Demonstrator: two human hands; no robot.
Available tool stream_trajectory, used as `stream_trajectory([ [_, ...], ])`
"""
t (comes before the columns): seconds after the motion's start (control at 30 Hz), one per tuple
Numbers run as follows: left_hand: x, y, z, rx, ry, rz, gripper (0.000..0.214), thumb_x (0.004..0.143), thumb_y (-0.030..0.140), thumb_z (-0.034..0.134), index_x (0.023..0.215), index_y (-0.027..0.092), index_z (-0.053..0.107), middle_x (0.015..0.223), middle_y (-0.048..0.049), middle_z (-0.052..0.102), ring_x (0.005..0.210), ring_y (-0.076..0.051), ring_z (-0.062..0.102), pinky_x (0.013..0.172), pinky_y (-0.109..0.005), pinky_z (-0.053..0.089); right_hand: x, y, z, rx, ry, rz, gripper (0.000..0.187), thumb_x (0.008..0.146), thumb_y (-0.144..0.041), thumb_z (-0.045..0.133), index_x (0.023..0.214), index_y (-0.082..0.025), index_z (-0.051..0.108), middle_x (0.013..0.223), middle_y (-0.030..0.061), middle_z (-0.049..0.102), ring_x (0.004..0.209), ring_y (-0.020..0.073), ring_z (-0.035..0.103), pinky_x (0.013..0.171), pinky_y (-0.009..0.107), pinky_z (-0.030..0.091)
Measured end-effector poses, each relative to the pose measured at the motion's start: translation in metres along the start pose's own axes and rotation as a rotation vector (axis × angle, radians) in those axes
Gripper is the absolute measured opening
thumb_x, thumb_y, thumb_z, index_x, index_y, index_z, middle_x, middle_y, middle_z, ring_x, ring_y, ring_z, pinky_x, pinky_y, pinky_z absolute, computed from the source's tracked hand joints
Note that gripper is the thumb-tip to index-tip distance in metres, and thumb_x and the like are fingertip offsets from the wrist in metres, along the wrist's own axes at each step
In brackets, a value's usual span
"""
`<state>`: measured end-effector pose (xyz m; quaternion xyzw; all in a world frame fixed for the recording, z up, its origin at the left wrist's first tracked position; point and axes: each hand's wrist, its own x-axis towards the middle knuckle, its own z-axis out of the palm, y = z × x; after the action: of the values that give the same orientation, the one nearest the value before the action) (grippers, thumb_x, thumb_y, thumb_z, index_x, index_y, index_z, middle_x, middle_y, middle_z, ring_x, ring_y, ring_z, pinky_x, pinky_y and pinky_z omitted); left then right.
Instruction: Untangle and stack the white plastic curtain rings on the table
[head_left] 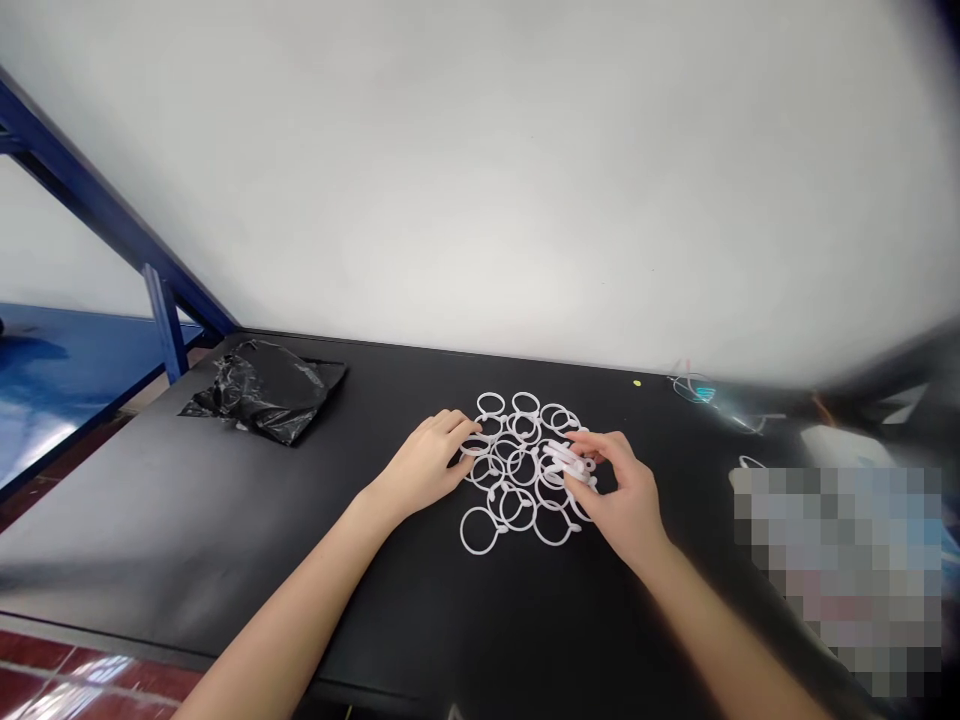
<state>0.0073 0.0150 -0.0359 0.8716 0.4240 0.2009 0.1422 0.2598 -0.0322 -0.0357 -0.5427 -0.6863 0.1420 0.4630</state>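
A pile of several white plastic rings (pixel 517 470) lies in the middle of a black table (pixel 225 520). My left hand (pixel 427 465) rests at the pile's left edge, fingers curled, its fingertips pinching one ring on the table. My right hand (pixel 619 490) sits at the pile's right side, fingers closed round a small stack of white rings (pixel 570 462) held just above the pile.
A crumpled black plastic bag (pixel 262 388) lies at the table's back left. Clear plastic items (pixel 701 390) lie at the back right by the white wall. A blue metal frame (pixel 161 320) and blue surface stand to the left. The right edge is blurred.
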Motion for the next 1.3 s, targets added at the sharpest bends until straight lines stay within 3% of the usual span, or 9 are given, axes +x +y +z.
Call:
stream_trajectory([
  [0.17, -0.002, 0.003, -0.010, -0.067, -0.005, 0.039, 0.029, 0.087, 0.022, 0.053, 0.115, 0.019, 0.058, 0.119, -0.0106, 0.059, 0.105, -0.026, 0.055, 0.093, -0.043, 0.045, 0.004, -0.008, -0.009, -0.118, 0.028, -0.201, 0.024, 0.080, -0.008, 0.057, 0.088, -0.028, 0.069, 0.079, 0.0029, 0.072, 0.077, 0.0243, 0.058, 0.067, 0.041, 0.051],
  [0.33, -0.003, 0.028, -0.010, -0.347, 0.088, 0.111, 0.043, 0.087, 0.039, 0.060, 0.123, 0.019, 0.053, 0.127, -0.0129, 0.056, 0.113, -0.028, 0.052, 0.098, -0.043, 0.042, 0.005, -0.014, -0.010, 0.004, -0.032, -0.193, 0.015, 0.083, -0.014, 0.062, 0.087, -0.027, 0.070, 0.081, 0.0031, 0.073, 0.079, 0.0242, 0.060, 0.069, 0.041, 0.052],
  [0.43, -0.004, 0.056, 0.001, -0.598, 0.056, 0.045, 0.060, 0.078, 0.045, 0.072, 0.128, 0.021, 0.048, 0.119, -0.0107, 0.060, 0.097, -0.023, 0.057, 0.083, -0.034, 0.048, 0.002, -0.019, -0.003, 0.114, -0.094, -0.151, 0.009, 0.083, -0.021, 0.066, 0.089, -0.026, 0.070, 0.081, 0.0039, 0.072, 0.079, 0.0231, 0.060, 0.067, 0.038, 0.052],
  [0.53, -0.005, 0.073, 0.011, -0.817, 0.037, -0.160, 0.054, 0.082, 0.041, 0.070, 0.127, 0.023, 0.046, 0.102, -0.0056, 0.064, 0.074, -0.014, 0.056, 0.064, -0.026, 0.045, -0.002, -0.022, 0.004, 0.173, -0.111, -0.131, 0.008, 0.082, -0.025, 0.069, 0.090, -0.024, 0.070, 0.082, 0.0049, 0.071, 0.077, 0.0222, 0.060, 0.061, 0.035, 0.050],
  [0.7, -0.002, 0.065, 0.011, -1.151, -0.092, -0.347, 0.040, 0.080, 0.038, 0.073, 0.110, 0.018, 0.055, 0.071, -0.0002, 0.066, 0.064, -0.013, 0.059, 0.060, -0.023, 0.041, 0.001, -0.027, 0.004, 0.168, -0.173, -0.050, 0.006, 0.079, -0.024, 0.069, 0.084, -0.023, 0.071, 0.082, 0.0048, 0.069, 0.059, 0.0148, 0.053, 0.047, 0.028, 0.040],
  [0.9, -0.001, 0.056, 0.004, -1.385, -0.079, -0.515, 0.033, 0.080, 0.034, 0.072, 0.106, 0.018, 0.060, 0.069, -0.0007, 0.068, 0.064, -0.012, 0.061, 0.055, -0.020, 0.041, 0.014, -0.036, -0.007, 0.364, -0.450, 0.327, 0.012, 0.075, -0.030, 0.075, 0.077, -0.020, 0.069, 0.062, -0.0016, 0.059, 0.049, 0.0099, 0.048, 0.041, 0.023, 0.040],
  [1.0, -0.001, 0.054, 0.002, -1.545, -0.039, -0.598, 0.030, 0.082, 0.035, 0.069, 0.106, 0.019, 0.061, 0.070, 0.0003, 0.066, 0.062, -0.011, 0.060, 0.048, -0.018, 0.041, 0.021, -0.035, -0.013, 0.546, -0.440, 0.437, 0.020, 0.073, -0.036, 0.078, 0.076, -0.018, 0.069, 0.061, -0.0012, 0.060, 0.047, 0.0096, 0.050, 0.038, 0.022, 0.044],
  [1.1, -0.001, 0.052, 0.001, -1.604, -0.015, -0.611, 0.031, 0.083, 0.036, 0.067, 0.108, 0.020, 0.059, 0.084, -0.0043, 0.069, 0.079, -0.016, 0.066, 0.049, -0.018, 0.046, 0.025, -0.032, -0.016, 0.593, -0.368, 0.396, 0.018, 0.074, -0.037, 0.077, 0.079, -0.020, 0.073, 0.066, 0.0007, 0.065, 0.050, 0.0113, 0.057, 0.044, 0.026, 0.051],
  [1.3, -0.001, 0.055, -0.006, -1.509, -0.091, -0.487, 0.036, 0.087, 0.044, 0.063, 0.110, 0.017, 0.060, 0.090, -0.0090, 0.069, 0.091, -0.022, 0.065, 0.056, -0.024, 0.056, 0.028, -0.046, 0.007, 0.305, -0.348, 0.151, 0.009, 0.078, -0.029, 0.072, 0.082, -0.021, 0.076, 0.079, 0.0052, 0.068, 0.068, 0.0180, 0.066, 0.055, 0.031, 0.058],
])
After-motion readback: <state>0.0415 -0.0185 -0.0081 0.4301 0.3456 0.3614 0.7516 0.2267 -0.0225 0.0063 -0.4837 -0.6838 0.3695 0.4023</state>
